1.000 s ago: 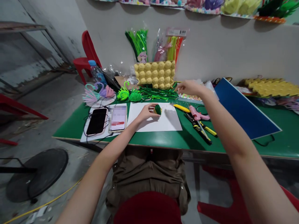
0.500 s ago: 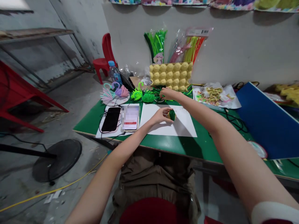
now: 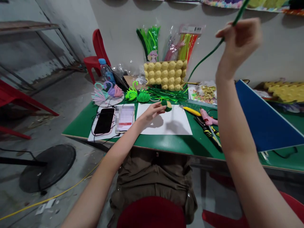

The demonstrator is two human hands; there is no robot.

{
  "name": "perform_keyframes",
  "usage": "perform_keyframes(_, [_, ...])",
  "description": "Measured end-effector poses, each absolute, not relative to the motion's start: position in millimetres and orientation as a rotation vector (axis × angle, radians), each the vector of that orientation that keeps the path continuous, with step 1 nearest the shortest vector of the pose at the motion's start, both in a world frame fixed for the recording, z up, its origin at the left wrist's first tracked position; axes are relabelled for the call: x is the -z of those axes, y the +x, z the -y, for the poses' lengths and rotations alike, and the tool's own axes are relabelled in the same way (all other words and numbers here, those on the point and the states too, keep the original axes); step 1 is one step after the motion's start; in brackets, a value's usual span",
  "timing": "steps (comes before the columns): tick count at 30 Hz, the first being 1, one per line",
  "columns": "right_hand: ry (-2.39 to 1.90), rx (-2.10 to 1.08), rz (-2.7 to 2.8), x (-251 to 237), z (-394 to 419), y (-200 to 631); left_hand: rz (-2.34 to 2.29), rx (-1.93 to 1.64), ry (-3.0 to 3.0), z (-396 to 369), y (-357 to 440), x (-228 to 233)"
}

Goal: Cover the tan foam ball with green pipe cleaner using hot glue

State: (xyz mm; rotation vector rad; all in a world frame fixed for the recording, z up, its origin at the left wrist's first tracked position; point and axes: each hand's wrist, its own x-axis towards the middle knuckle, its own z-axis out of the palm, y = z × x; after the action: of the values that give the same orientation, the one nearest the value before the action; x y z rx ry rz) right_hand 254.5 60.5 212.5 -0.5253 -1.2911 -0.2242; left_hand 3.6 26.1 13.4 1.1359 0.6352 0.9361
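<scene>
My left hand [image 3: 151, 112] grips a small egg-carton cup [image 3: 168, 106] partly covered in dark green fuzzy pipe cleaner, above a white sheet of paper [image 3: 175, 126]. Raised high at the upper right, my right hand [image 3: 241, 44] pinches a long dark green pipe cleaner [image 3: 207, 56]. Its lower end trails down to the pile of green pipe cleaners [image 3: 166, 94] behind the paper; its upper end runs out of view. Left of that pile sit a bright green swan figure [image 3: 131, 93] and a rounded green piece [image 3: 143, 96].
A yellow egg tray [image 3: 166, 74] leans near the wall. Two phones, one at left [image 3: 104, 121], lie tangled in cables. A pink glue gun [image 3: 206, 117], a yellow cutter [image 3: 192, 111] and pliers [image 3: 201, 124] lie right of the paper. A blue board [image 3: 263, 117] stands tilted farther right.
My right hand has risen from the pile up and to the right, drawing out a dark green pipe cleaner. My left hand has turned the cup and shifted it slightly. The glue gun and tools are now uncovered.
</scene>
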Motion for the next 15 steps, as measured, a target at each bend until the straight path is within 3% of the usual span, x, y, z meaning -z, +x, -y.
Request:
perform_keyframes(5, [-0.627,0.259,1.237,-206.8,10.3,248.5,-0.667,-0.914,1.016,-31.4,-1.6,-14.0])
perform_keyframes(9, [-0.804,0.024,1.465,-167.4,44.6,232.1,-0.691,-0.911,1.021,-34.2,-6.0,-12.5])
perform_keyframes(15, [-0.892,-0.012,1.696,-100.0,39.5,213.7,-0.543,-0.85,0.957,-31.4,-6.0,-18.6])
